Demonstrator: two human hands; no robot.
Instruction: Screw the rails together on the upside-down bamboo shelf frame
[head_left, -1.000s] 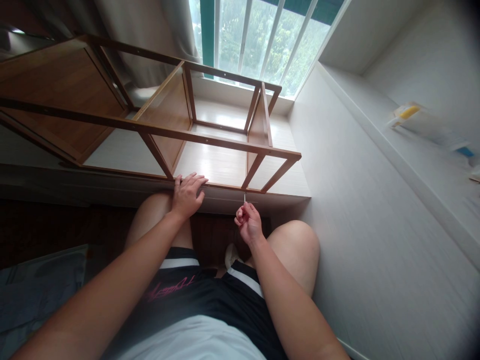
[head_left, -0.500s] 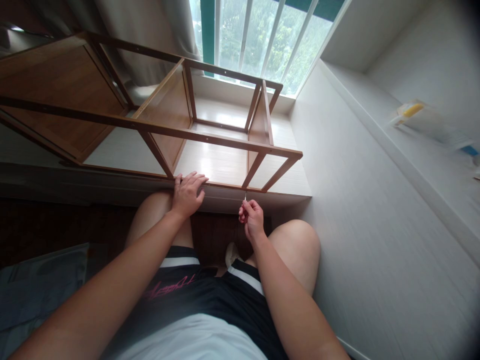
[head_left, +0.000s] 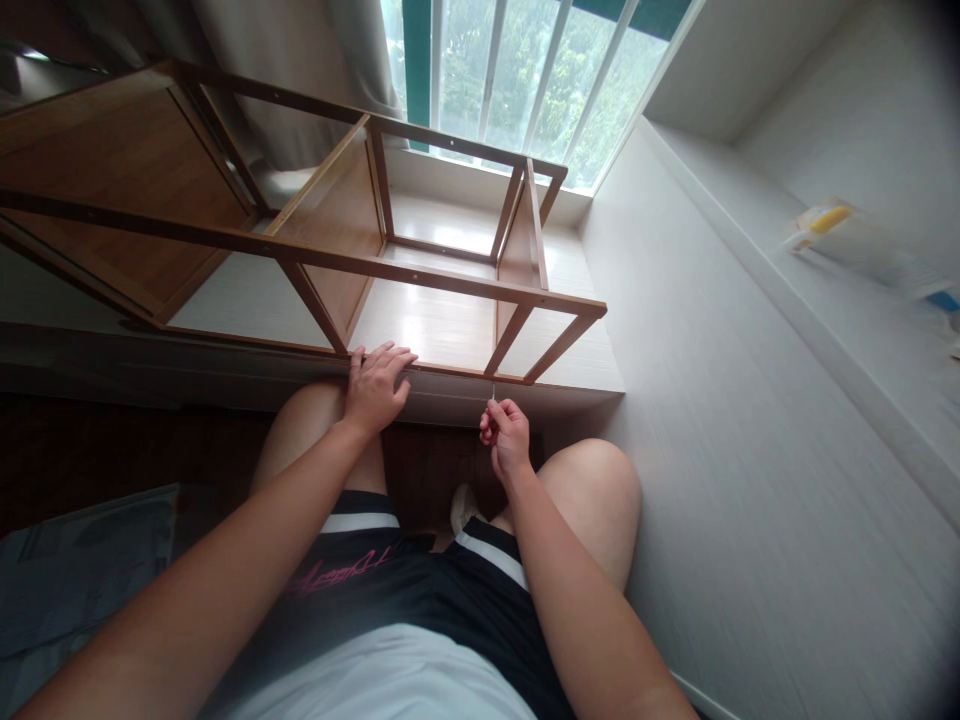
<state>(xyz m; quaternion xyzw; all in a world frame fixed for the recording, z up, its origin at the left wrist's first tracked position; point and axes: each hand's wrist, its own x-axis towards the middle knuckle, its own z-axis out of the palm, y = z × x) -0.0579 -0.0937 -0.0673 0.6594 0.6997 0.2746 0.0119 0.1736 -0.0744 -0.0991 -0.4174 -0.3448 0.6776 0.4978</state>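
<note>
Pinched between the thumb and forefinger of my right hand (head_left: 505,432), a thin pale rod (head_left: 493,391) points up at the wooden frame's (head_left: 337,230) lower rail; I cannot tell whether it touches. Left of that grip, my left hand (head_left: 377,388) rests on the rail, fingers loosely spread. Beyond, the frame lies along a pale ledge (head_left: 581,350).

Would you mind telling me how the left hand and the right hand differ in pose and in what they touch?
The left hand is open with its fingers extended, while the right hand is curled. The left hand rests at the near lower edge of the wooden frame; the right hand, just below that edge, pinches a thin rod. Both are bare.
</note>
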